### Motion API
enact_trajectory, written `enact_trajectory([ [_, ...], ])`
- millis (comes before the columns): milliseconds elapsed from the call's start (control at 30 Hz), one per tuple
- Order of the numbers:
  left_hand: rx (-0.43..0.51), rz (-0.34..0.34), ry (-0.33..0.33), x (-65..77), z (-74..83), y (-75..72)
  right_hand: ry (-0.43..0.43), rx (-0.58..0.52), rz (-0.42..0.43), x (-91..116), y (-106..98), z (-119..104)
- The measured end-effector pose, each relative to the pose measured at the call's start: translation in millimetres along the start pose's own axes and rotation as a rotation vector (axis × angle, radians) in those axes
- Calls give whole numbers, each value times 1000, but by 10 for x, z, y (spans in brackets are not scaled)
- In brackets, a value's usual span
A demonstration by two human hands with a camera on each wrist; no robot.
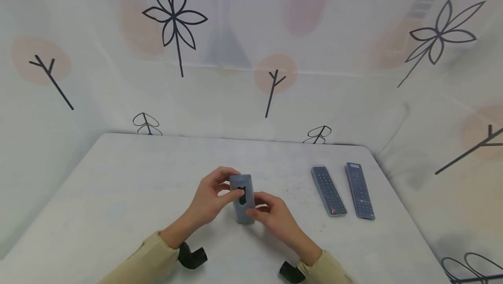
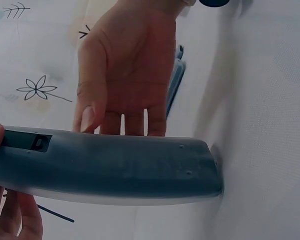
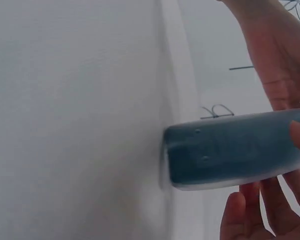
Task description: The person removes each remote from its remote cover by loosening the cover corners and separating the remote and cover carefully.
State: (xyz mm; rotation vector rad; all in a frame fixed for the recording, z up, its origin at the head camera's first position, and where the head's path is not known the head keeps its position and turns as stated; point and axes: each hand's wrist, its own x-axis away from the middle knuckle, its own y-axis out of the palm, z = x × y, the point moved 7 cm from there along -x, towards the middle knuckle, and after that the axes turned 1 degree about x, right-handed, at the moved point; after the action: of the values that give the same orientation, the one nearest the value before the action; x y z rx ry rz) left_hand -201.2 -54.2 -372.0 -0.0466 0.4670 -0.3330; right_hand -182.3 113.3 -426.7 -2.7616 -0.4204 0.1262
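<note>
A remote control (image 1: 244, 215) stands nearly upright between both hands, its blue-grey back turned to the head camera. On that back is a dark recess (image 2: 21, 140), which looks like a battery compartment. The left hand (image 1: 210, 196) grips the upper part from the left, thumb over the recess and fingers around the top side. Lower down, the right hand (image 1: 275, 216) holds the right edge, its thumb on the edge and its fingers partly hidden. The lower end (image 3: 174, 156) is at the tabletop; whether it touches, I cannot tell.
Two more remote controls lie to the right on the white table (image 1: 157, 170): one nearer (image 1: 329, 191), one farther right (image 1: 360, 191), buttons up. Behind the table hangs a patterned white cloth (image 1: 224, 100). Black wrist pieces (image 1: 191, 258) sit beneath the sleeves.
</note>
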Motion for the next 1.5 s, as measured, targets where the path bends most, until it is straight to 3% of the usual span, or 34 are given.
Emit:
enact_trajectory([
  [167,-16,-16,15,-10,-6,39,-70,-53,75,0,-135,-134],
  [400,-30,-9,11,-12,-33,86,-353,-70,217,55,-320,-494],
  [533,-47,-2,34,-10,-56,129,-469,-61,261,77,-371,-652],
  [700,-59,-4,77,-22,-83,200,-542,-29,258,74,-375,-719],
  [867,-88,31,113,-13,-81,225,-607,100,292,55,-376,-718],
  [1000,-127,42,178,-2,40,271,-696,187,351,83,-389,-724],
  [1200,-141,33,240,5,351,293,-820,195,403,133,-361,-700],
  [1500,-86,35,276,-19,395,272,-913,161,404,170,-320,-717],
])
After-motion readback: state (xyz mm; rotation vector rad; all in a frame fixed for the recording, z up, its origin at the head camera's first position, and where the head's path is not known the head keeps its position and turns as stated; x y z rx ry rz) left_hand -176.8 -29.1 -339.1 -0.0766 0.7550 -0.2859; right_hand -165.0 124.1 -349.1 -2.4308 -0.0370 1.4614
